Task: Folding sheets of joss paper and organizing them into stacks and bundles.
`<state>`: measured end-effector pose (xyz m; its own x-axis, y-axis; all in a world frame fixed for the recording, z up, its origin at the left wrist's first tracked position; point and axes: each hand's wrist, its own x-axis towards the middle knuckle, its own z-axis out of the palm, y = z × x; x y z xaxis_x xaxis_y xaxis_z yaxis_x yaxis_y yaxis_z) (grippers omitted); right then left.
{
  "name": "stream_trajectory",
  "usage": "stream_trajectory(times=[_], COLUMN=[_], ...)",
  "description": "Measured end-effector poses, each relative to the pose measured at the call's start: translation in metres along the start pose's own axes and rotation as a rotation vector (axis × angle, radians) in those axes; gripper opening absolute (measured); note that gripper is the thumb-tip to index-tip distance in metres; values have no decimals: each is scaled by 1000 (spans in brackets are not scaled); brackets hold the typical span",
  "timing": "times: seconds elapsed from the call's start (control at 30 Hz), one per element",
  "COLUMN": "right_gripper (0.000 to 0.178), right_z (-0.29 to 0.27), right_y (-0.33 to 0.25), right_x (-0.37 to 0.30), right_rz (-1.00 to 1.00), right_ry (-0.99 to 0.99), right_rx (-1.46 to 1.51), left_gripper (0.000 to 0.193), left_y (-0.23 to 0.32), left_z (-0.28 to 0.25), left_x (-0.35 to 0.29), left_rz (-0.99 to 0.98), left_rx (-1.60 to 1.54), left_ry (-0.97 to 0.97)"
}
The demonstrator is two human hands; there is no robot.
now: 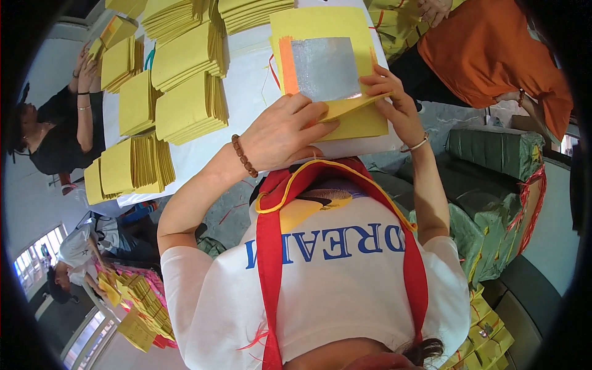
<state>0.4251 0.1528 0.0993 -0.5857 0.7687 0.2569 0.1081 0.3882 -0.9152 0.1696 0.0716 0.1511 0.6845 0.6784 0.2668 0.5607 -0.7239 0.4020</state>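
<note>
In front of me lies a stack of yellow paper sheets (370,123). The top sheet (317,24) carries a silver foil square (324,65) with an orange strip (287,61) along its left side. Its near edge is raised into a folded flap (354,106). My left hand (287,126) grips the left end of this flap, fingers curled over it. At the flap's right end, my right hand (394,98) pinches the paper between thumb and fingers. Part of the fold is hidden behind my left fingers.
Several bundles of folded yellow paper (191,105) stand on the white-covered table (246,111) to my left. A person in orange (493,49) is at the far right, and another in black (71,132) sits across at the left. Green wrapped bales (493,154) are piled at my right.
</note>
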Motion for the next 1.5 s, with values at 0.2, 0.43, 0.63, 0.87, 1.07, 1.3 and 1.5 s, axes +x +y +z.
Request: stream_trajectory(times=[0.2,0.43,0.63,0.87,1.07,1.3,1.5], right_gripper=[16,26,29,62,67,57,61], right_z=[-2,-2,-1,-3,-9,-7,-4], right_y=[2,1,0,16,23,20,12], right_x=[0,1,2,-6,-4,-2,1], right_rz=[5,54,55,65,60,102,39], right_ry=[-7,-23,-34,32,-74,-45,-59], right_rx=[-24,-6,-8,199,91,131,183], left_gripper=[51,40,17,13,10,13,13], left_y=[-7,-19,-27,-34,-35,-34,-33], left_z=[-3,-6,-6,-15,-20,-28,-29], left_x=[1,2,2,8,12,15,17], left_rz=[-28,-6,-30,-272,-215,-264,-225], left_rx=[-43,-175,-265,-608,-606,-571,-536], left_ry=[-31,-10,40,-53,-94,-175,-166])
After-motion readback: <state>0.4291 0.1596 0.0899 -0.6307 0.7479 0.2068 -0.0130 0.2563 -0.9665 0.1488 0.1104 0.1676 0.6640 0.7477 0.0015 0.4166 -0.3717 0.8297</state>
